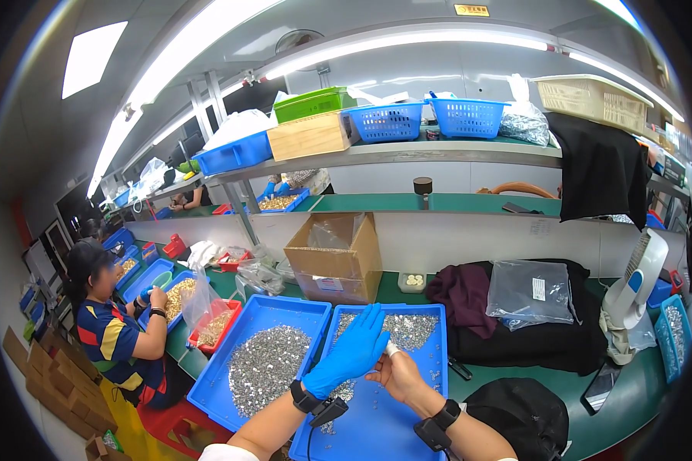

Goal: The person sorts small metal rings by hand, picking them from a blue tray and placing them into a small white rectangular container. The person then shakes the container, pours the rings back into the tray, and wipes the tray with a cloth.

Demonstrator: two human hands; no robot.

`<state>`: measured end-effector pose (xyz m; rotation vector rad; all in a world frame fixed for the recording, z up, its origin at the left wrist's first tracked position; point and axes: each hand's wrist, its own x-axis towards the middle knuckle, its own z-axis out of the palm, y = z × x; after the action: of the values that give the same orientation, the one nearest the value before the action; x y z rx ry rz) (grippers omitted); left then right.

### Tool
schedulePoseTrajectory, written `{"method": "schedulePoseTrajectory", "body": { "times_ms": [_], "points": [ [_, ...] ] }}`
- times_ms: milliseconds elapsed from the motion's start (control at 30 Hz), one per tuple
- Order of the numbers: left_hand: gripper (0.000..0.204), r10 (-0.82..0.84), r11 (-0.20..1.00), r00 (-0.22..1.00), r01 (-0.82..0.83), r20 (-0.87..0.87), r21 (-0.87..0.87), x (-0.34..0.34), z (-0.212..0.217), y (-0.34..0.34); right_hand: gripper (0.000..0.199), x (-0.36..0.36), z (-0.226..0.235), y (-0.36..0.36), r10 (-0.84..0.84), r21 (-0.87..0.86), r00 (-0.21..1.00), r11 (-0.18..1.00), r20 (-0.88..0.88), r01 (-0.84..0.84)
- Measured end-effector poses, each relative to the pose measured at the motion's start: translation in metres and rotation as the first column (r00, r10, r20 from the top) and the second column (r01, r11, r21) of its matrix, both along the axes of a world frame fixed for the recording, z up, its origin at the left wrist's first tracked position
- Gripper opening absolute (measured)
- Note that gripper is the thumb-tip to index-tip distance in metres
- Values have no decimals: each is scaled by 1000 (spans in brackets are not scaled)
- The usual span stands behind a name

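Note:
My left hand wears a blue glove and lies flat, fingers together, over the right-hand blue tray. Small silvery parts are spread across the far part of that tray. My right hand is bare, with white tape on one finger, and rests on the tray just beside the gloved hand, fingers curled under it. Whether it pinches a part is hidden. Both wrists carry black bands. A second blue tray on the left holds a heap of the same silvery parts.
An open cardboard box stands behind the trays. Dark cloth with a clear plastic bag lies to the right, a black bag near the front. A co-worker sits at the left. Baskets line the shelf above.

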<state>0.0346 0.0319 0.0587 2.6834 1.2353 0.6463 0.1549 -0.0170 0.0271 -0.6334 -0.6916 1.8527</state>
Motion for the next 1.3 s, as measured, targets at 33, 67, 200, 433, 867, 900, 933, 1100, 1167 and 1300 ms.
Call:
{"method": "schedulePoseTrajectory", "body": {
  "times_ms": [33,67,200,433,867,900,933,1100,1167,1300],
  "points": [
    [50,-1,1000,1000,1,19,-15,0,0,0,36,1,-2,1,2,5,1000,1000,-23,-2],
    [50,0,1000,1000,1,18,-15,0,-1,0,36,2,-3,2,4,10,999,1000,-47,-4],
    [50,-12,1000,999,12,32,-10,-3,-4,2,36,5,-2,5,34,57,995,998,-96,-29],
    [48,-29,973,987,64,158,-220,-5,2,2,29,16,-4,8,108,222,990,971,-94,-85],
    [45,-19,974,989,51,147,-219,11,7,5,25,10,-1,4,-92,248,993,966,71,71],
    [45,-4,974,990,36,142,-225,11,7,4,24,11,0,5,-104,243,990,967,98,77],
    [45,11,973,991,21,137,-231,11,6,4,24,12,1,7,-109,247,989,966,102,81],
    [43,33,905,835,209,549,-371,17,-6,7,23,14,8,7,-203,343,917,936,343,79],
    [43,126,842,638,337,760,-422,24,-31,12,19,15,22,8,-317,429,736,903,599,40],
    [45,272,769,161,557,949,-315,27,-94,26,18,-14,46,19,-672,391,-299,673,677,-628]
  ]
}}
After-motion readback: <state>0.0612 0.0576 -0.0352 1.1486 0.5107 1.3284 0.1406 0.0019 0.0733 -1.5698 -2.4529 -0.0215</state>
